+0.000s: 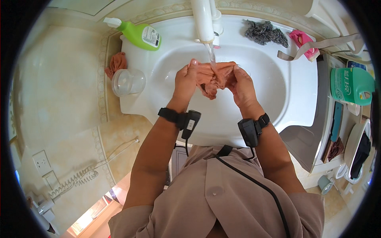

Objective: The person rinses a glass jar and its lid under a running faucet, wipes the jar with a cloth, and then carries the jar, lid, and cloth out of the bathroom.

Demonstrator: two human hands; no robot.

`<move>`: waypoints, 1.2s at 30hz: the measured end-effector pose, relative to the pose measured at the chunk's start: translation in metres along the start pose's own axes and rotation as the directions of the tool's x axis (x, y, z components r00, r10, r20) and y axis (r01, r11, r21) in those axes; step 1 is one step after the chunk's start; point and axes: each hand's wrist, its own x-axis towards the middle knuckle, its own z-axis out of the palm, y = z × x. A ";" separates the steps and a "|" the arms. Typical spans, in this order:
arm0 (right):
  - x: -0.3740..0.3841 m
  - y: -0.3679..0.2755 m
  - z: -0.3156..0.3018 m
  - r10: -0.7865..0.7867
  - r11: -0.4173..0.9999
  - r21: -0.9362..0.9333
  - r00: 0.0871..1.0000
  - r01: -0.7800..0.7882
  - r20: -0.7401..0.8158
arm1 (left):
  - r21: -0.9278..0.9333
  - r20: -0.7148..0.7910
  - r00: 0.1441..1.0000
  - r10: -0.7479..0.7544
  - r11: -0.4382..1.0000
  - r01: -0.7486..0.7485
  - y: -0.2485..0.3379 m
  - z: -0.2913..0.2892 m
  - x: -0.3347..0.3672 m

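Note:
Over the white sink basin (262,91), a wet orange-brown cloth (216,75) is stretched between my two hands. My left hand (185,81) pinches its left end, thumb on top. At the other end, my right hand (243,85) grips the cloth between thumb and fingers. Water (210,53) runs from the white faucet (203,23) onto the cloth's middle, and part of the fabric hangs bunched below. Both wrists wear black straps with small black devices.
A green spray bottle (139,35) and a clear plastic tub (129,82) stand on the left, by another orange-brown cloth (116,64). Grey mesh (265,32) and a pink cloth (303,43) lie at the back right. A green jug (351,85) is at the far right.

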 end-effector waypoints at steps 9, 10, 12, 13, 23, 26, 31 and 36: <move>-0.005 -0.003 0.000 -0.018 0.961 -0.276 0.987 -0.027 -0.158 | -0.350 0.237 0.971 -0.027 0.930 0.111 0.020 0.012 -0.007; -0.008 0.000 0.002 -0.019 0.961 -0.277 0.987 -0.026 -0.158 | -0.388 0.354 0.935 -0.006 0.909 0.153 0.022 0.014 -0.009; -0.014 0.008 0.008 0.194 0.972 -0.168 0.963 -0.163 0.187 | -0.447 0.577 0.816 0.034 0.850 0.281 0.005 0.001 0.003; -0.015 0.011 0.014 0.270 0.957 -0.165 0.943 -0.240 0.193 | -0.464 0.670 0.739 0.069 0.816 0.345 -0.004 -0.005 0.011; 0.005 0.034 -0.012 -0.367 0.611 -0.676 0.904 0.412 0.219 | -0.440 0.492 0.867 -0.078 0.837 0.325 0.041 0.011 -0.022; -0.006 0.022 -0.002 -0.256 0.848 -0.388 0.921 0.360 0.294 | -0.378 0.582 0.813 -0.019 0.879 0.291 0.042 0.006 -0.017; -0.014 0.003 -0.004 -0.113 0.978 -0.121 0.920 0.169 0.375 | -0.202 0.306 0.936 -0.176 0.948 0.245 0.027 -0.021 0.014; -0.020 -0.013 0.003 -0.093 0.985 -0.099 0.918 0.142 0.384 | 0.044 -0.220 0.968 -0.119 0.990 0.132 0.000 -0.040 0.019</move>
